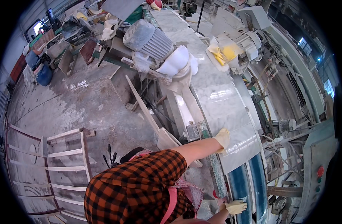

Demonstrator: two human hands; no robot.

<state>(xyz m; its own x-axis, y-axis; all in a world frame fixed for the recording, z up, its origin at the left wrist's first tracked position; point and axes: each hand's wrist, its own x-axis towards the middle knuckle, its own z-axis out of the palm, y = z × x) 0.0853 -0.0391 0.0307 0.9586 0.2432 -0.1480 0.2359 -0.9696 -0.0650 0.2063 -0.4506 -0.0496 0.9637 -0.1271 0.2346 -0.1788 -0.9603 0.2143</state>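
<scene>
My left hand (223,140), in a pale cream glove, rests at the near edge of a white, grey-veined marble slab (240,140). Its fingers lie against the polished top, not wrapped round anything I can see. The slab lies flat on a conveyor with blue belts (240,184). Lower down, my right hand (236,206), gloved the same way, is over the blue belt with fingers stretched out and nothing in them. Another marble slab (219,99) lies on the line just beyond the first.
A large grey ribbed motor (148,39) juts out beside the line. Across from it is another motor (249,43) with a yellow cloth (227,53). A control box with a red button (320,171) stands at right. A slatted metal rack (64,153) stands on the floor at left.
</scene>
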